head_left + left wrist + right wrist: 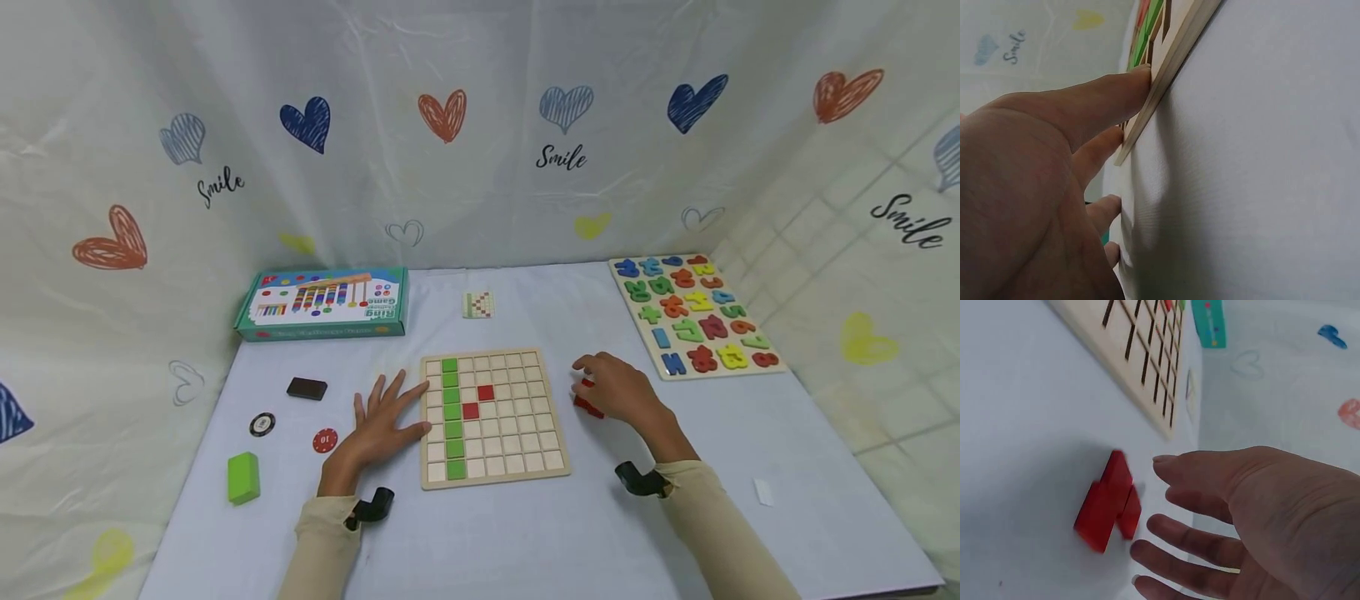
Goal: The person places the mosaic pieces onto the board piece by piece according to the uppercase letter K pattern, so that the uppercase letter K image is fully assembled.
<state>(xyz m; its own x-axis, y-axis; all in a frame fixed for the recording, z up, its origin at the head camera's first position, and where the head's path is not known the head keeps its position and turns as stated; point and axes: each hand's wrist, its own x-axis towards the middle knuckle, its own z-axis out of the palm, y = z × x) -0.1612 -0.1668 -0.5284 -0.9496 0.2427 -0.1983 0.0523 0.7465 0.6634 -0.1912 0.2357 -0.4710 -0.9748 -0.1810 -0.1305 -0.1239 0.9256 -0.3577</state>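
Person at a white-covered table (525, 542). Pale wooden grid board (520, 408) lies flat between both hands. Left hand (382, 433) spreads at its left edge, thumb touching the rim; that grip is apart, clamped on nothing. Right hand (618, 390) hangs over loose glossy red tiles (1100, 515) just right of the board; grip apart, fingers loosely bent, a gap to the pile. My judgement on doing this well: light thumb pressure to stop the board skidding; pinch a single tile by opposite edges and lift it straight off the overlap, so its neighbours don't drag along. Counts: seven green square tiles (452, 412) filling the second column from left; two red square tiles (486, 392) seated, corner to corner; loose ones look like three, overlapped, not certain. Elsewhere: one printed card (477, 305), one teal game box (322, 305), one colourful puzzle board (717, 372), one black-and-white chip (262, 424), one red chip (325, 440), one lime-green block (243, 478), one dark brown block (307, 388), one white slip (763, 492).
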